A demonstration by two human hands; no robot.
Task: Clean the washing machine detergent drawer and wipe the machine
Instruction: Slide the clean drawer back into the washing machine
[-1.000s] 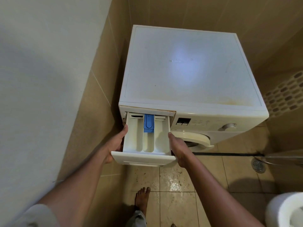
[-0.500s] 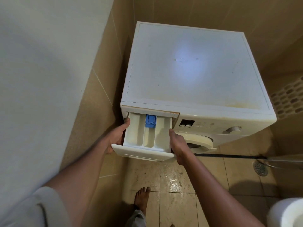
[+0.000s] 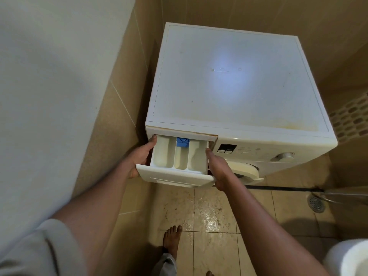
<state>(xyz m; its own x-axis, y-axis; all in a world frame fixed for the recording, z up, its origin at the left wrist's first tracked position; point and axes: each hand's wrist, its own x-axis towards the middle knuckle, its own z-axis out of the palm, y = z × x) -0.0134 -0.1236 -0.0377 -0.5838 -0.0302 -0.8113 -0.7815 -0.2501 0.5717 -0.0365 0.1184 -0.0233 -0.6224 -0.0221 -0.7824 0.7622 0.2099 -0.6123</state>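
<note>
Beige floor tiles (image 3: 217, 253), wet sheen mid-floor. Round metal drain (image 3: 316, 203) far rt. Thin black strip (image 3: 282, 188) along floor. Mosaic band (image 3: 352, 118) on rt wall.

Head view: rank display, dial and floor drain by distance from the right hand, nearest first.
1. Display, just above the right hand, which grips the drawer.
2. Dial, farther to the right.
3. Floor drain, low at far right.

The tiled wall (image 3: 123, 120) crowds the pulled-out drawer (image 3: 175, 176) on the left, and the left hand (image 3: 139, 154) fills that narrow gap. On the right the door rim (image 3: 245, 170) juts out. Above is open room.
</note>
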